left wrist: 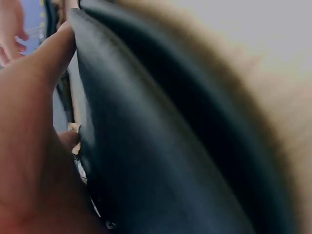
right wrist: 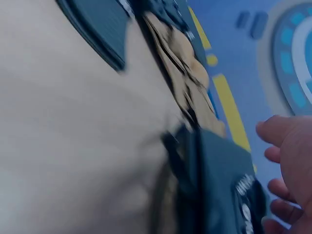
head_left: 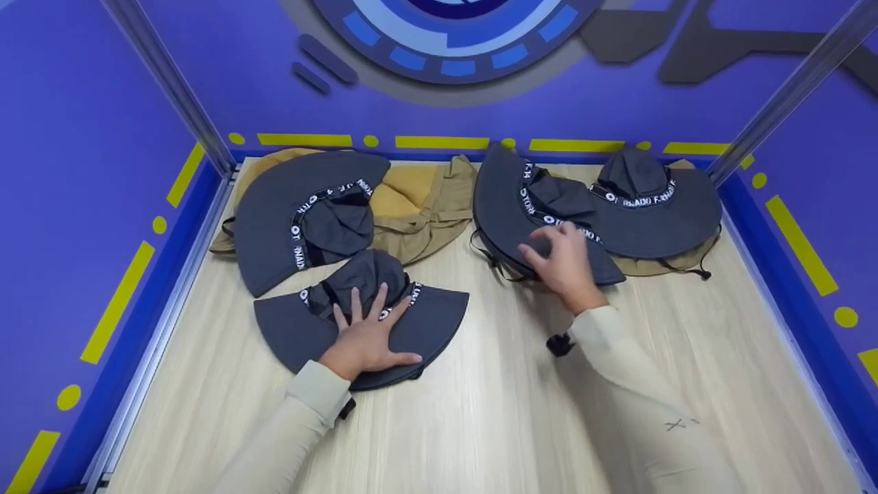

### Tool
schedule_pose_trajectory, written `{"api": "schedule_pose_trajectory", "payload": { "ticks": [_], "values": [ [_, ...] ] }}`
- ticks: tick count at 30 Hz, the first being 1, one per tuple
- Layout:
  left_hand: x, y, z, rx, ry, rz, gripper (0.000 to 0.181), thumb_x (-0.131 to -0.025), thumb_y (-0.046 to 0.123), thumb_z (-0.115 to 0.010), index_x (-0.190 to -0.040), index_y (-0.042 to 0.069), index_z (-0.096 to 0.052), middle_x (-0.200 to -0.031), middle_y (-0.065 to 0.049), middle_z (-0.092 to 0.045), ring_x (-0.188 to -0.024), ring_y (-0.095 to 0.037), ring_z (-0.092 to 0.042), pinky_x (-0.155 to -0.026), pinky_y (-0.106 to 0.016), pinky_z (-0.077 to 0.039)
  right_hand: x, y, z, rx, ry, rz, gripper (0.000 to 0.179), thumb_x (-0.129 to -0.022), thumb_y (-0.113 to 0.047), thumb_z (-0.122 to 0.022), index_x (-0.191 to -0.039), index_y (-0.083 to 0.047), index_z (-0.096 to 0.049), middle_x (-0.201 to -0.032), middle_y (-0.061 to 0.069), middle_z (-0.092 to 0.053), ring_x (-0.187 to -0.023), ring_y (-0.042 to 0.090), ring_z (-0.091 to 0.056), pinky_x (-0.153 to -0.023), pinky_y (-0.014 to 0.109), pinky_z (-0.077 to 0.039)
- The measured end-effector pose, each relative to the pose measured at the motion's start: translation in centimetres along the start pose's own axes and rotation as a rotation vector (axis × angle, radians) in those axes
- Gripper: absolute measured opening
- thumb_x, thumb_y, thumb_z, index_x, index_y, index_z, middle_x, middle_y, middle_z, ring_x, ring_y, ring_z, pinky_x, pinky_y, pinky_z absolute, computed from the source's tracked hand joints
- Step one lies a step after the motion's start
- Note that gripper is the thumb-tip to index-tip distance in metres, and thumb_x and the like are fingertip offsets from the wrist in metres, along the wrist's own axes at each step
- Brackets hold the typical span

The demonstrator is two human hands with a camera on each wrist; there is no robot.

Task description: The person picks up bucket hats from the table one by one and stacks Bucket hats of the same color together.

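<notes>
A dark grey sun hat (head_left: 291, 333) lies folded on the table, its wide brim toward me and its soft crown pointing away. My left hand (head_left: 367, 343) rests on it with fingers spread across brim and band. The left wrist view shows two brim layers (left wrist: 141, 112) beside the thumb. At the back right, my right hand (head_left: 566, 264), fingers loosely bent and holding nothing, is over another grey hat (head_left: 501, 206) with a lettered band. The right wrist view shows those fingers (right wrist: 280, 131) above that hat's brim (right wrist: 222, 161).
Another grey hat (head_left: 658, 230) overlaps at the far right, with tan cloth and a chin cord under it. At the back left, a grey hat (head_left: 267, 213) lies on tan fabric (head_left: 418, 240). Blue printed panels (head_left: 439, 116) wall the wooden table (head_left: 480, 425) at back and sides.
</notes>
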State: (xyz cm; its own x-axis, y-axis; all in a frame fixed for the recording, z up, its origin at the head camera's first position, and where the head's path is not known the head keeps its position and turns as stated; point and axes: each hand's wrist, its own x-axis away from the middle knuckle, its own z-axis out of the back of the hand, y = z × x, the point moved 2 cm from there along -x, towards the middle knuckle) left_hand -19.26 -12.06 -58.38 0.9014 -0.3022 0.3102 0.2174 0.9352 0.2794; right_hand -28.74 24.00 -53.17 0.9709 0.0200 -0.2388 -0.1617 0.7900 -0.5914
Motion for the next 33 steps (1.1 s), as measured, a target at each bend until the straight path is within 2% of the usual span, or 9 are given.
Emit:
{"api": "schedule_pose_trajectory", "payload": {
  "ticks": [4,7,12,16,19,24,29,33],
  "values": [
    [-0.3,-0.4,-0.3,-0.004,-0.02,0.011,0.11,-0.073,0.088,-0.062,-0.163,0.043,-0.018,-0.174,-0.008,0.003,-0.152,-0.058,0.014,-0.112,-0.084,0.003,-1.5,2.2,1.8,0.092,-0.014,-0.133,0.042,-0.091,-0.04,-0.076,-0.117,-0.007,-0.07,-0.125,0.025,-0.055,-0.117,0.045,-0.046,-0.1,0.058,-0.04],
    [-0.5,-0.7,-0.3,0.005,-0.016,0.003,0.11,-0.073,0.089,-0.061,-0.163,0.042,-0.017,-0.174,-0.007,0.004,-0.152,-0.057,0.016,-0.113,-0.083,0.005,-2.2,3.8,3.0,0.148,-0.061,-0.266,0.056,-0.091,-0.047,-0.073,-0.126,-0.005,-0.064,-0.135,0.028,-0.051,-0.124,0.047,-0.042,-0.104,0.061,-0.039],
    [-0.6,-0.9,-0.3,0.022,-0.02,-0.009,0.109,-0.074,0.089,-0.06,-0.163,0.042,-0.017,-0.174,-0.006,0.005,-0.152,-0.057,0.018,-0.112,-0.083,0.008,-2.7,5.7,4.4,0.223,-0.209,-0.484,0.091,-0.088,-0.062,-0.069,-0.144,0.005,-0.043,-0.145,0.037,-0.04,-0.136,0.055,-0.033,-0.112,0.067,-0.032],
    [-0.6,-0.9,-0.3,0.022,-0.018,-0.011,0.109,-0.074,0.089,-0.06,-0.163,0.042,-0.017,-0.174,-0.007,0.005,-0.152,-0.057,0.018,-0.112,-0.083,0.008,-2.9,6.4,4.9,0.23,-0.321,-0.588,0.112,-0.086,-0.067,-0.067,-0.154,0.011,-0.024,-0.152,0.042,-0.033,-0.141,0.06,-0.028,-0.117,0.067,-0.03],
    [-0.6,-0.8,-0.3,0.017,-0.011,-0.008,0.109,-0.074,0.089,-0.06,-0.163,0.042,-0.017,-0.174,-0.007,0.005,-0.152,-0.057,0.017,-0.112,-0.083,0.007,-3.0,6.8,4.8,0.22,-0.369,-0.619,0.118,-0.085,-0.067,-0.069,-0.155,0.013,-0.019,-0.154,0.042,-0.032,-0.143,0.06,-0.029,-0.118,0.065,-0.03],
    [-0.5,-0.8,-0.3,0.022,-0.004,-0.012,0.109,-0.074,0.088,-0.061,-0.163,0.042,-0.018,-0.175,-0.007,0.004,-0.152,-0.057,0.017,-0.112,-0.083,0.008,-3.2,7.1,4.5,0.233,-0.383,-0.628,0.114,-0.083,-0.066,-0.071,-0.15,0.017,-0.031,-0.151,0.04,-0.04,-0.14,0.056,-0.038,-0.117,0.061,-0.035],
    [-0.5,-0.7,-0.4,0.033,0.0,-0.018,0.108,-0.075,0.087,-0.062,-0.163,0.042,-0.019,-0.175,-0.007,0.003,-0.152,-0.057,0.017,-0.112,-0.083,0.008,-3.2,7.0,4.7,0.22,-0.351,-0.595,0.101,-0.084,-0.059,-0.075,-0.142,0.018,-0.045,-0.145,0.038,-0.049,-0.133,0.049,-0.051,-0.112,0.057,-0.044],
    [-0.4,-0.8,-0.5,0.033,0.003,-0.016,0.109,-0.074,0.087,-0.062,-0.163,0.042,-0.019,-0.175,-0.007,0.003,-0.152,-0.057,0.016,-0.112,-0.083,0.007,-3.3,6.9,5.2,0.196,-0.302,-0.513,0.091,-0.086,-0.051,-0.077,-0.14,0.017,-0.049,-0.143,0.037,-0.051,-0.131,0.049,-0.052,-0.11,0.058,-0.045]
  ]
}}
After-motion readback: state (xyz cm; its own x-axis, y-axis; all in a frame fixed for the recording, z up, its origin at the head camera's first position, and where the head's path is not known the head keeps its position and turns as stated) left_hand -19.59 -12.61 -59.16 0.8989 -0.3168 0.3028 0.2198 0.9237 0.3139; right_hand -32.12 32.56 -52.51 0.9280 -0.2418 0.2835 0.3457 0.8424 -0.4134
